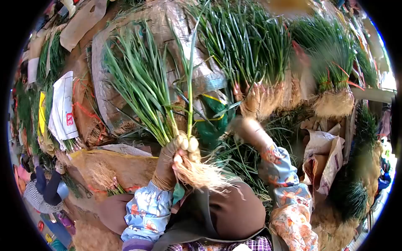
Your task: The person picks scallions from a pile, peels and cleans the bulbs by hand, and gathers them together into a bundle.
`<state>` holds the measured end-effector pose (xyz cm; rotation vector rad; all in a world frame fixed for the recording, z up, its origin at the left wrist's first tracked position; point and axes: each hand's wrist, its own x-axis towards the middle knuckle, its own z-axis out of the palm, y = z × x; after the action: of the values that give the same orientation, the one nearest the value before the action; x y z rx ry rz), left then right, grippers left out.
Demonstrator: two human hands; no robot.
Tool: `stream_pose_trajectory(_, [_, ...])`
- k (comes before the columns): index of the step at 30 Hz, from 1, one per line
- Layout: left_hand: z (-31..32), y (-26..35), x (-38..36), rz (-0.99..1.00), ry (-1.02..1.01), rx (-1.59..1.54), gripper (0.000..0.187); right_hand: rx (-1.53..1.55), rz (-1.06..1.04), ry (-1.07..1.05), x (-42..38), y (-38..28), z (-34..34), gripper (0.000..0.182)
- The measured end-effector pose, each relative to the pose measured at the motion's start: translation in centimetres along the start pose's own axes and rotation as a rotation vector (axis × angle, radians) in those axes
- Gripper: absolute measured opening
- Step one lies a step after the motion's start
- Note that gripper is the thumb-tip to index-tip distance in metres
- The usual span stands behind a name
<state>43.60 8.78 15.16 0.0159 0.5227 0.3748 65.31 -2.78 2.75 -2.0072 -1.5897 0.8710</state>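
My left hand [164, 163], in a brown glove, is closed around a bunch of green garlic [155, 100]. Long flat leaves fan upward from my grip, and one stalk stands apart on the right. Pale stringy roots [205, 173] hang below my fingers over my lap. Rounded whitish shapes show by the fingers; whether they are bulbs or covered fingertips I cannot make out. Off to the right, apart from the bunch, my right hand [251, 131] is smeared by motion above loose green leaves [238, 157]. Its fingers are too blurred to read.
Large bundles of green garlic [264, 92] stand roots-down beyond my hands, with a tied bundle [335, 92] farther right. An open paper bag [322, 159] is at the right. A few rooted stalks [111, 178] lie on sacking at left. Another person [46, 190] bends at far left.
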Motion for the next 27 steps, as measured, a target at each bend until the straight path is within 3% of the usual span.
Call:
stream_pose_trajectory(2, [-0.4,-0.3,0.0,-0.020,-0.083,-0.067,0.022,0.053,0.030,-0.263,-0.9,-2.4,-2.1,0.036])
stream_pose_trajectory(3, [-0.6,-0.5,0.2,-0.027,-0.130,-0.127,0.023,0.295,0.291,-0.253,0.8,-8.4,-5.4,0.038])
stream_pose_trajectory(5, [-0.5,-0.4,0.3,-0.043,-0.165,-0.154,0.024,1.036,0.331,-0.132,3.6,-11.3,-7.1,0.049])
stream_pose_trajectory(7, [-0.6,-0.2,0.3,-0.013,-0.184,-0.155,0.025,1.376,0.053,-0.314,5.5,-13.6,-7.3,0.053])
stream_pose_trajectory(9, [-1.4,0.1,0.2,-0.037,-0.186,-0.215,0.028,1.633,-0.099,-0.559,6.7,-13.1,-3.7,0.054])
stream_pose_trajectory(10, [-1.4,-0.1,0.2,-0.043,-0.185,-0.218,0.028,1.745,-0.069,-0.557,6.8,-13.2,-2.4,0.045])
stream_pose_trajectory(11, [-1.3,-0.2,0.2,-0.050,-0.184,-0.224,0.028,1.666,-0.010,-0.566,6.3,-12.9,-3.2,0.031])
stream_pose_trajectory(13, [-1.0,-0.3,0.3,-0.041,-0.017,-0.122,0.027,1.343,0.122,-0.344,5.2,-12.7,-3.5,0.020])
stream_pose_trajectory(15, [-1.2,-0.4,0.5,-0.035,-0.066,-0.068,0.026,0.753,-0.116,-0.022,3.5,-10.5,-2.7,0.016])
stream_pose_trajectory(16, [-0.7,0.2,0.0,-0.050,-0.131,-0.090,0.025,0.383,-0.112,-0.017,2.0,-7.6,-0.4,0.017])
stream_pose_trajectory(17, [-0.1,0.7,-0.2,-0.015,-0.330,-0.092,0.024,-0.460,-0.401,-0.151,0.1,-4.8,1.1,0.018])
stream_pose_trajectory(18, [0.4,1.3,-0.4,0.020,-0.530,-0.098,0.024,-0.460,-0.006,-0.722,-0.9,-6.5,-1.7,0.020])
stream_pose_trajectory(19, [0.6,2.4,-0.6,0.049,-0.601,-0.074,0.027,-0.329,0.044,-0.881,-3.3,-4.1,-1.3,0.022])
stream_pose_trajectory(20, [2.0,2.4,-0.8,0.154,-0.532,-0.007,0.025,-0.194,0.095,-1.041,-5.2,-2.1,-0.5,0.026])
stream_pose_trajectory(21, [3.0,2.0,-0.9,0.252,-0.457,0.055,0.027,-0.046,0.062,-0.798,-3.8,-2.3,-2.5,0.025])
stream_pose_trajectory(22, [2.8,1.2,-1.6,0.318,0.002,0.171,0.042,0.089,-0.004,-0.565,-2.3,-2.4,-4.4,0.024])
stream_pose_trajectory(23, [2.2,0.8,-0.8,0.260,0.138,0.223,0.063,-0.036,0.165,-0.247,-0.1,-2.9,-5.7,0.025])
stream_pose_trajectory(24, [1.7,0.4,0.1,0.155,0.132,0.234,0.065,-0.099,0.352,0.072,2.2,-3.4,-6.9,0.027])
stream_pose_trajectory(25, [1.0,0.0,0.9,0.056,0.130,0.245,0.066,-0.071,0.345,0.360,5.0,-2.6,-7.2,0.029])
stream_pose_trajectory(26, [-0.7,-0.3,1.4,-0.058,-0.013,0.119,0.066,-0.185,0.414,0.317,7.9,-2.2,-7.4,0.029])
stream_pose_trajectory(27, [-0.9,-0.5,1.4,-0.100,0.030,0.110,0.059,-0.296,0.486,0.266,10.2,-1.8,-7.5,0.029])
